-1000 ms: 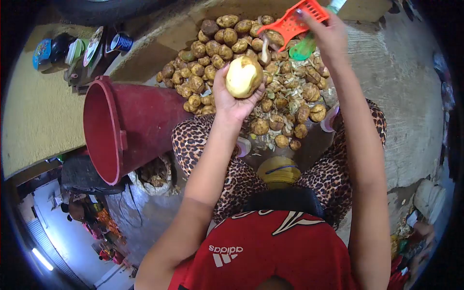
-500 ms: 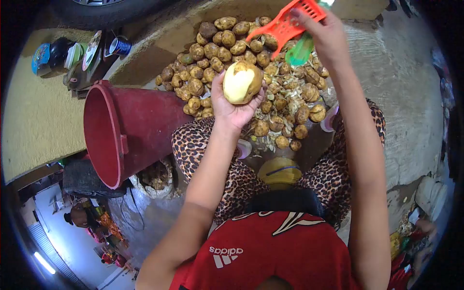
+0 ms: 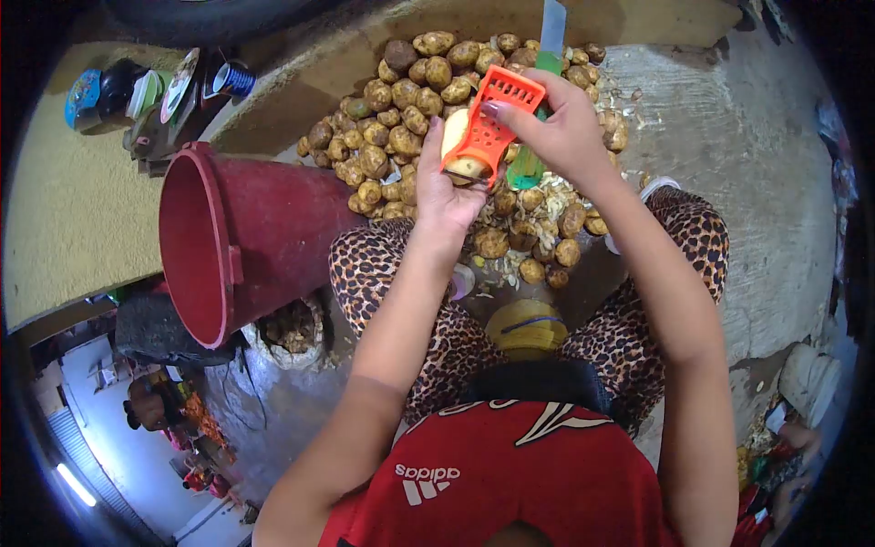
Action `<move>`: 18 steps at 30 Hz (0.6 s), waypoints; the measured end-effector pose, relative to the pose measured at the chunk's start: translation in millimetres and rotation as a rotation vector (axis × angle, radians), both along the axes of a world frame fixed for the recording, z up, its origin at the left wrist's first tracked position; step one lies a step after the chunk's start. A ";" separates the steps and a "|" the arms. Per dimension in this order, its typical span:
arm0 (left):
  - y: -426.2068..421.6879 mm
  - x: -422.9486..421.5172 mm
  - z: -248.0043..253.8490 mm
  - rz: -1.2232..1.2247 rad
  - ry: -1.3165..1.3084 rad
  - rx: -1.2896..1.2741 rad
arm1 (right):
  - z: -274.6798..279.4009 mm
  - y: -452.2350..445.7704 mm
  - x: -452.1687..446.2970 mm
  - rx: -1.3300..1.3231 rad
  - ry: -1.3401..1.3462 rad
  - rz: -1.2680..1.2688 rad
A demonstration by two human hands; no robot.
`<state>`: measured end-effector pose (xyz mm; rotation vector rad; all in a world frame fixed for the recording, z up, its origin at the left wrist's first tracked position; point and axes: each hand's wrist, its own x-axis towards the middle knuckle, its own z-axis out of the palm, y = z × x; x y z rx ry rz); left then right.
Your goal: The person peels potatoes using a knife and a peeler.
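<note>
Head view, upper centre, left hand (image 3: 447,199) cupping part-peeled tuber (image 3: 453,137), right hand (image 3: 570,135) grasping orange peeler (image 3: 492,128) and green-handled knife (image 3: 552,32), bottom centre, red shirt (image 3: 529,479), upside-down "adidas" (image 3: 427,472).

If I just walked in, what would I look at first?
Probably the bright orange peeler in the right hand, against the pale vegetable the left hand holds. Next, maybe the big red bucket at picture left, and the heap of brown vegetables beyond the hands.
</note>
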<state>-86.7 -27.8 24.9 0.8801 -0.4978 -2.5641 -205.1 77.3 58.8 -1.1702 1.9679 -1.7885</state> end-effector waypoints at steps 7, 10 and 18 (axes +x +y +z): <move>3.0 5.5 2.6 -0.127 -0.139 -0.254 | -5.3 8.0 -30.8 -0.072 -0.204 -0.132; 6.2 11.7 5.1 -0.109 -0.182 -0.201 | -1.4 11.7 -39.0 -0.088 -0.396 -0.102; 6.2 7.0 -6.3 -0.078 -0.011 -0.291 | -12.1 10.7 -52.2 0.054 -0.037 -0.167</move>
